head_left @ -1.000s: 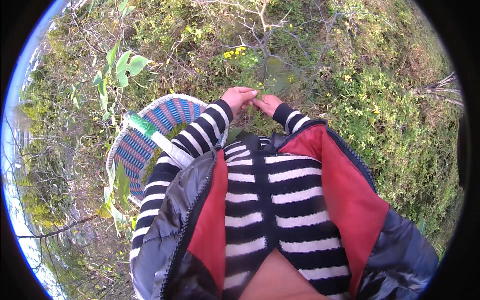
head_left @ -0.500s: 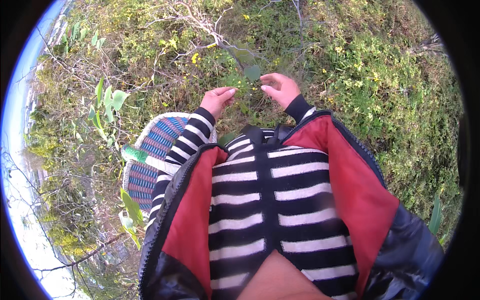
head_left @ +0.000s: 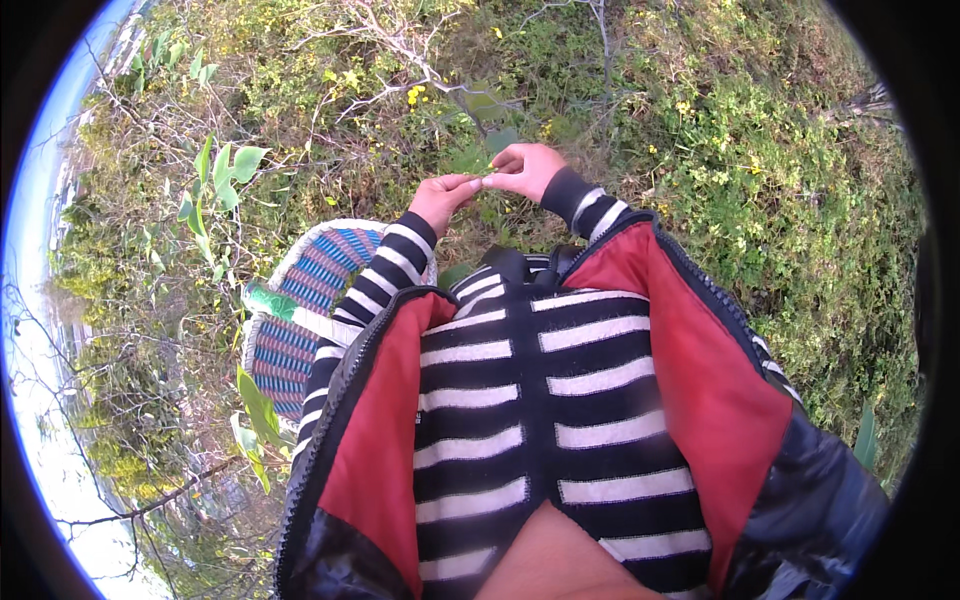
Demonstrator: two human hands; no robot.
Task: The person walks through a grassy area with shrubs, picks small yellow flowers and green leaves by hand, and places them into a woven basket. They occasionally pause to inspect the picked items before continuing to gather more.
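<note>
My left hand (head_left: 443,201) and my right hand (head_left: 529,169) meet fingertip to fingertip ahead of my chest. The left hand is closed in a pinch, thumb against the fingers. My right thumb and fingers are pinched around a thin bit of green sprig (head_left: 491,169), whose lower end runs in between the fingertips. What sits inside the left pinch is too small to make out. Just beyond the fingers is a broad dark green leaf (head_left: 502,140). A woven blue and brown basket (head_left: 325,258) hangs by my left forearm, its handle (head_left: 268,302) wrapped in green and white.
Bare twiggy branches (head_left: 425,72) spread ahead of my hands. Low green plants with yellow flowers (head_left: 720,180) cover the ground. Broad-leaved stems (head_left: 228,170) rise at the left beside the basket. My open dark jacket with red lining (head_left: 715,350) hangs around my striped top.
My right hand has moved left and closed, so its fingertips now meet those of my left hand. The left hand has shifted only slightly.
</note>
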